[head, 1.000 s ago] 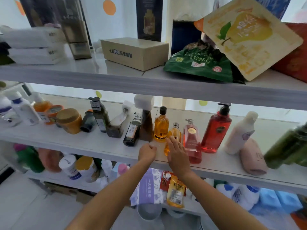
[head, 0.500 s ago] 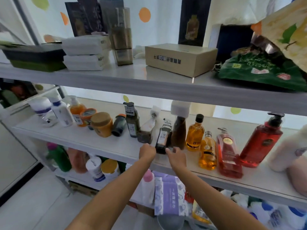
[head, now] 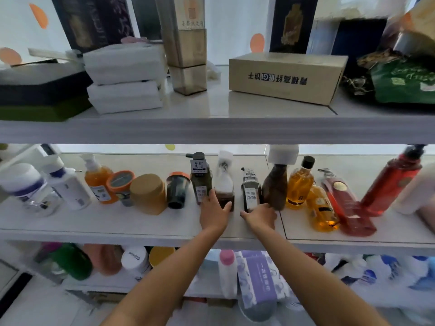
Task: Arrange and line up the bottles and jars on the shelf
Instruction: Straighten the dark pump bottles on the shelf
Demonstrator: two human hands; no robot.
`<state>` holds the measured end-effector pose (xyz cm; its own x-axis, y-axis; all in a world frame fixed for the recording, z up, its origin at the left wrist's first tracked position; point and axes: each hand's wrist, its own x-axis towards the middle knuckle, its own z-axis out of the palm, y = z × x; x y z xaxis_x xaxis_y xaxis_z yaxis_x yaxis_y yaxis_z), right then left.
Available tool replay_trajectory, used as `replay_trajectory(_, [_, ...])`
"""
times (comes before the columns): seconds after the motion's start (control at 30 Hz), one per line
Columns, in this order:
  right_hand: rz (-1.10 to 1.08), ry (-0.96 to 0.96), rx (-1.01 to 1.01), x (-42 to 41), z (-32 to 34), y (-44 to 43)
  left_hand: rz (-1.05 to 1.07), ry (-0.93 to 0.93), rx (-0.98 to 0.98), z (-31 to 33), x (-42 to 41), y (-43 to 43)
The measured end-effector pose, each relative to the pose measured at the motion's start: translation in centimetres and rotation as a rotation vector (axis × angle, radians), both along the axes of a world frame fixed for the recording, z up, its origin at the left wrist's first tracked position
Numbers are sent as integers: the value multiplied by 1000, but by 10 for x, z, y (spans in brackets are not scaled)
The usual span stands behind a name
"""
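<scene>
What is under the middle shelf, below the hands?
On the lower shelf: a white bottle with a pink cap, a purple-patterned pack, a white-lidded jar. The forearms hide what lies behind them.

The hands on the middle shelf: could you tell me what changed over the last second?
Both moved left along the row: the left hand now touches the clear brown-bottomed bottle, the right hand the dark labelled bottle, having left the small amber bottle. Bottles look unmoved.
</scene>
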<state>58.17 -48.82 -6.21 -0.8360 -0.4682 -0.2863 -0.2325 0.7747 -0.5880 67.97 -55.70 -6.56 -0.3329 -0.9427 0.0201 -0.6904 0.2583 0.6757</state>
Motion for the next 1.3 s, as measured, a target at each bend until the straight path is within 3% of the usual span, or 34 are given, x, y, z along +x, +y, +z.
replay_trajectory(0.07, [55, 12, 72, -1, 2, -1, 63, 70, 18, -1, 1, 2])
replay_trajectory(0.17, [51, -62, 14, -4, 3, 0, 162, 152, 125, -3, 5, 2])
replay_trajectory(0.23, [-17, -124, -70, -5, 6, 2, 91, 146, 235, -3, 6, -2])
replay_trajectory(0.33, [-125, -222, -168, 1, 6, 3, -81, 379, 575, 3, 5, 1])
replay_trajectory(0.4, [-119, -217, -173, 10, 3, 6, -136, 498, 787, 11, 2, 5])
replay_trajectory(0.5, [-86, -112, -160, 23, -1, 13, -185, 525, 921, 20, -3, 6])
replay_trajectory(0.67, [-40, 80, -225, 38, -4, 24, -307, 486, 968, 28, -1, 14])
replay_trajectory(0.83, [-4, 197, -319, 38, 5, 33, -252, 610, 979, 32, -4, 23])
replay_trajectory(1.0, [305, 133, -437, 38, 3, 56, -257, 691, 930, 45, 16, 16])
replay_trajectory(1.07, [415, 105, -387, 34, -4, 69, -298, 681, 924, 52, 36, 13])
replay_trajectory(1.2, [434, 145, -302, 25, -9, 77, -405, 644, 949, 57, 92, 19])
replay_trajectory(1.3, [433, 151, -320, 20, -7, 63, -468, 721, 1011, 57, 138, 25])
